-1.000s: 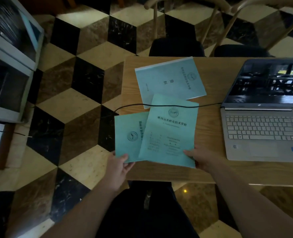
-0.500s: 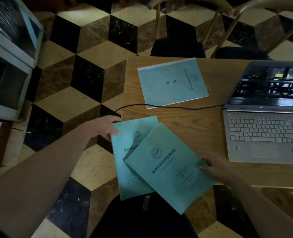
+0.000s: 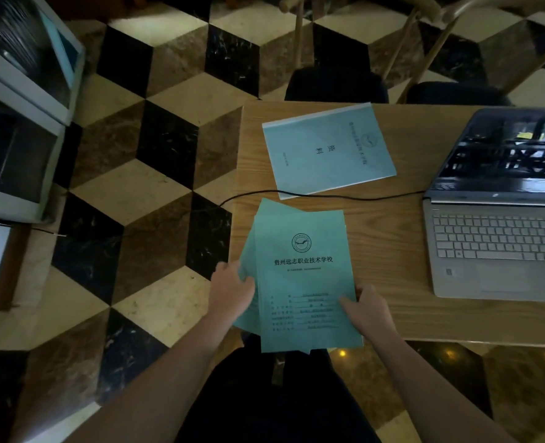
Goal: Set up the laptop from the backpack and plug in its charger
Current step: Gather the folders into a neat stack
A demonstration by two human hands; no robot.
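A silver laptop point(image 3: 498, 247) stands open at the right of the wooden table point(image 3: 389, 251), its screen dark with reflections. A black charger cable point(image 3: 328, 196) runs from the laptop's left side across the table and off the left edge to the floor. Two teal booklets point(image 3: 303, 276) lie stacked and nearly aligned at the table's near edge. My left hand point(image 3: 232, 290) grips their left edge and my right hand point(image 3: 367, 310) grips the lower right corner. No backpack is clearly visible.
A third teal booklet point(image 3: 327, 153) lies at the table's far left. Two wooden chairs with dark seats point(image 3: 335, 84) stand behind the table. A white cabinet point(image 3: 18, 123) stands on the patterned floor at left. My dark-clothed lap point(image 3: 280, 401) is below the table edge.
The two booklets were fanned apart and tilted; my hands have squared them into one upright stack. My left hand moved from the top left corner down to the left edge.
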